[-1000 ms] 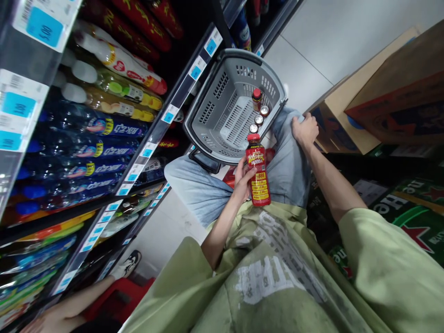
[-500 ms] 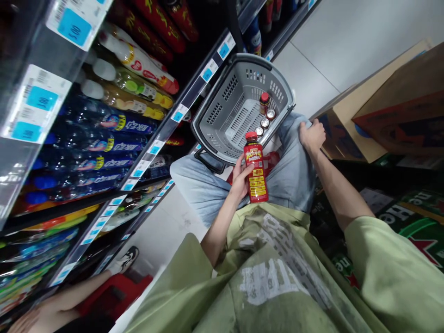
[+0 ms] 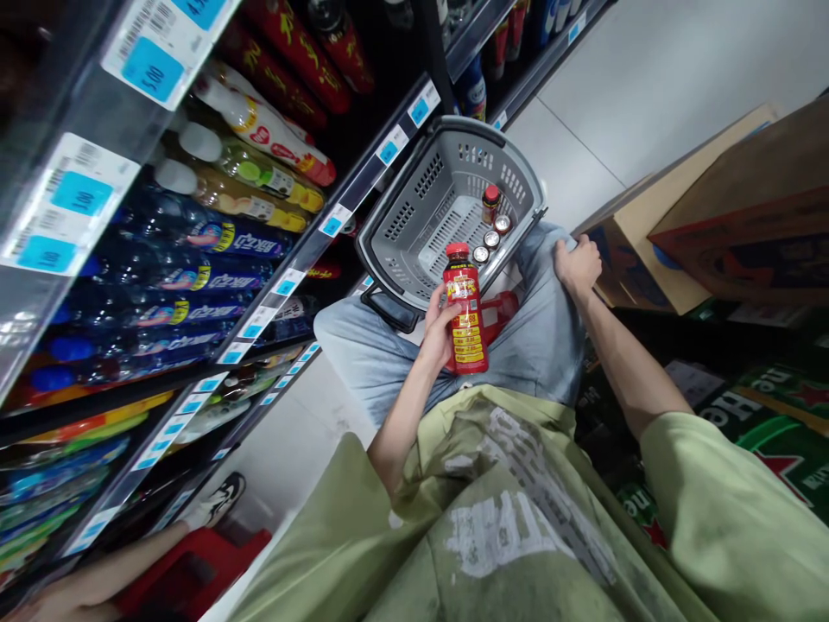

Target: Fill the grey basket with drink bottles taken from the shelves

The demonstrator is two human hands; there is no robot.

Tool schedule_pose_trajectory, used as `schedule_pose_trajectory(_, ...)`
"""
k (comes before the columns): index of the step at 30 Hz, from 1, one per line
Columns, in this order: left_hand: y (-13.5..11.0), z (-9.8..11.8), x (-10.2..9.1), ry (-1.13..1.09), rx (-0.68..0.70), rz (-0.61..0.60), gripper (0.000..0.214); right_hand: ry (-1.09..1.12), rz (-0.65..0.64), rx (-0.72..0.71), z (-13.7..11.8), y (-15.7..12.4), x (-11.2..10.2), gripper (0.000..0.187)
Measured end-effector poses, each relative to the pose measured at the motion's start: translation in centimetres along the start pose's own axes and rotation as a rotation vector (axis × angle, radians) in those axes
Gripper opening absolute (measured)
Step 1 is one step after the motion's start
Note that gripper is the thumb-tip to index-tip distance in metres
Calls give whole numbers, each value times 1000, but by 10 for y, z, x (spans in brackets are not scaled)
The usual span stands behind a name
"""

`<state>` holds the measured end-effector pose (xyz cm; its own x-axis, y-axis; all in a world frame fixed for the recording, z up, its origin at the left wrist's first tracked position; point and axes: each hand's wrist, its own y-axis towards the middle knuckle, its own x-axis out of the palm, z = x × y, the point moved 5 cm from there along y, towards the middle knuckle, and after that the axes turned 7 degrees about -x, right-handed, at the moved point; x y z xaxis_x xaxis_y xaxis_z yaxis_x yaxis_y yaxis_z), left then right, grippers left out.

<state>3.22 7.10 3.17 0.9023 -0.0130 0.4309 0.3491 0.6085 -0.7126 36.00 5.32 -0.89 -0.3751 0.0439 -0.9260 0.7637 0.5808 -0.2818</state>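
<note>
My left hand [image 3: 439, 335] is closed round a red drink bottle [image 3: 469, 337] with a red cap and a yellow-printed label, held nearly upright over my lap. Just beyond it a grey shopping basket [image 3: 396, 259] leans open towards me between my knees and the shelf. Inside, along its right side, stand a small dark bottle [image 3: 490, 206] with a red cap and three cans [image 3: 491, 238] showing their silver tops. My right hand [image 3: 578, 265] rests on my right knee, fingers curled into a fist, with nothing visible in it.
Shelves of bottled drinks [image 3: 213, 242] with a price-tag rail [image 3: 288, 281] run along the left. Cardboard boxes [image 3: 673, 250] and green beer cases [image 3: 770, 415] line the right. Another person's leg [image 3: 123, 557] and a red stool [image 3: 194, 566] show at lower left.
My left hand and the red bottle have shifted slightly left and up, the bottle tilting a little. My right hand stays on the knee. The view has shifted slightly.
</note>
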Motion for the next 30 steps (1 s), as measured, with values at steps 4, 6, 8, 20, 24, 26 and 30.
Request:
schedule_pose_trajectory(4, 3, 7, -1, 4, 41, -15, 81, 5, -7, 11, -2, -2, -3, 49)
schedule_pose_trajectory(6, 4, 7, -3, 10, 43, -21, 80, 13, -15, 16, -2, -3, -3, 50)
schedule_pose_trajectory(8, 4, 7, -5, 14, 44, -27, 79, 23, -24, 16, -2, -2, -3, 52)
schedule_pose_trajectory(20, 3, -2, -10, 28, 14, 3, 71, 27, -33, 21, -3, -5, -4, 52)
schedule_pose_trajectory(24, 4, -4, -16, 28, 11, 59, 72, 36, -29, 26, -2, -5, -3, 54)
schedule_pose_trajectory(26, 5, -5, -19, 44, -2, 75, 73, 41, -27, 26, -1, -4, -2, 54)
schedule_pose_trajectory(30, 10, 1, -31, 91, 44, 117, 73, 49, -28, 24, -1, -6, -1, 54)
